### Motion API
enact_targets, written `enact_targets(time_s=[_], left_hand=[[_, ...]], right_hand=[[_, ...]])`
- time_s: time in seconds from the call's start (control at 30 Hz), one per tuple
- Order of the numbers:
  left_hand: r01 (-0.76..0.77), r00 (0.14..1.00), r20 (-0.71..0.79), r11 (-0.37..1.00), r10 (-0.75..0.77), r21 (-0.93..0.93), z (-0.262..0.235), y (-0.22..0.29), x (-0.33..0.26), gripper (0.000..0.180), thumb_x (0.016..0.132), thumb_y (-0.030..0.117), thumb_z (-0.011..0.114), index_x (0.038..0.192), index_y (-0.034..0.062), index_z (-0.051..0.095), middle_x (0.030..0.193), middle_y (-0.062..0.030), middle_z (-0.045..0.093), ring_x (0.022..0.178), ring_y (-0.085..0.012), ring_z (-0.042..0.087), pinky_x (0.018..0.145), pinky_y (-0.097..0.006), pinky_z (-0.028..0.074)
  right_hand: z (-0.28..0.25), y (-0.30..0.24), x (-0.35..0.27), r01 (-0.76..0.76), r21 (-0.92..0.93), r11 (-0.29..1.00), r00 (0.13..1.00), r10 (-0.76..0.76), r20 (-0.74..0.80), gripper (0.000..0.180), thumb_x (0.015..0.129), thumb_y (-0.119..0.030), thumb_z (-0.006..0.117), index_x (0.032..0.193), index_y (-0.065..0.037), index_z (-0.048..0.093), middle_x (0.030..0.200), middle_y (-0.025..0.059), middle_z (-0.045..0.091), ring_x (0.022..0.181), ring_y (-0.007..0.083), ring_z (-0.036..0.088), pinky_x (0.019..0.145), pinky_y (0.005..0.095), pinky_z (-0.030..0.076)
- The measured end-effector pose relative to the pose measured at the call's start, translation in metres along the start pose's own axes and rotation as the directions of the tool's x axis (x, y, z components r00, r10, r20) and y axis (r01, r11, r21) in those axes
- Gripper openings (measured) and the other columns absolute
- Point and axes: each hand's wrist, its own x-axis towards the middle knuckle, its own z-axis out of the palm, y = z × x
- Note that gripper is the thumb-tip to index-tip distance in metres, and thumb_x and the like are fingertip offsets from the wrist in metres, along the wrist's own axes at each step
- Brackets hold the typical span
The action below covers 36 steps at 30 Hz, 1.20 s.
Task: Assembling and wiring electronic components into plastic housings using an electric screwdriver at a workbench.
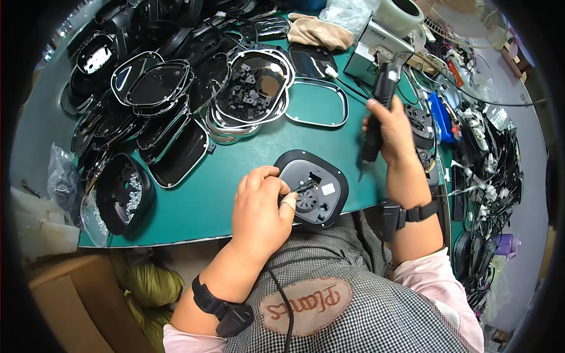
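Note:
A black rounded-square panel (pixel 335 197) with a grey inner face, a round grille and a white label lies at the table's front edge. My left hand (pixel 262 203) rests over its left side, thumb and fingers closed on what looks like a short black cable (pixel 305 186) on that face; the fingertips are partly hidden. My right hand (pixel 393 132) grips a black electric screwdriver (pixel 381 97), bit pointing down, to the right of the panel and apart from it. A black cord (pixel 286 306) hangs over my apron.
Stacked black frames with pale rims (pixel 159 85) fill the back left. One panel bears a heap of small black clips (pixel 247 91). At front left stands a black housing (pixel 112 194) holding screws. A metal box (pixel 376 50) and bundled cables (pixel 491 170) lie right.

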Motion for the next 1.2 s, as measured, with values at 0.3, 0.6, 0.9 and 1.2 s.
enact_targets(time_s=[0.3,0.6,0.9,1.2], left_hand=[[-0.097,0.946,-0.318,0.992,0.069,-0.075,-0.029,0.002,-0.01,0.014,0.083,0.008,0.071,0.09,0.0024,0.061,0.137,-0.0289,0.051,0.125,-0.0388,0.052,0.104,-0.045,0.041],[-0.053,0.937,-0.347,0.962,-0.046,-0.269,-0.055,0.009,-0.021,0.019,0.088,0.012,0.071,0.103,0.0029,0.064,0.146,-0.0217,0.049,0.127,-0.0265,0.053,0.101,-0.036,0.044],[0.346,0.871,0.206,0.261,-0.446,-0.901,-0.106,0.006,-0.024,0.055,0.107,0.036,0.044,0.141,-0.006,0.046,0.102,-0.0081,0.066,0.085,-0.01,0.062,0.063,-0.02,0.044],[0.195,0.937,0.004,0.514,-0.35,-0.835,-0.11,-0.004,-0.065,0.05,0.096,0.023,0.067,0.134,-0.0043,0.049,0.121,-0.0099,0.062,0.109,-0.0155,0.06,0.098,-0.032,0.047]], right_hand=[[0.002,0.047,-0.007,0.454,-0.621,0.638,0.842,-0.536,0.065,0.077,0.084,-0.028,0.075,0.147,0.003,0.042,0.137,0.0285,0.05,0.134,0.037,0.044,0.114,0.0408,0.033],[0.057,-0.005,-0.103,-0.244,0.193,0.951,0.747,0.057,0.662,0.073,0.088,-0.02,0.075,0.147,0.001,0.036,0.125,0.0112,0.062,0.108,0.0176,0.063,0.087,0.0332,0.056],[0.068,0.004,-0.109,-0.42,0.256,0.871,0.587,0.046,0.808,0.067,0.087,-0.036,0.077,0.136,0.002,0.051,0.115,0.0078,0.066,0.097,0.0131,0.068,0.075,0.027,0.059],[0.092,-0.01,-0.139,-0.253,0.24,0.937,0.512,-0.08,0.855,0.06,0.083,-0.012,0.081,0.133,0.003,0.052,0.116,0.0062,0.066,0.104,0.013,0.063,0.091,0.0297,0.053]])
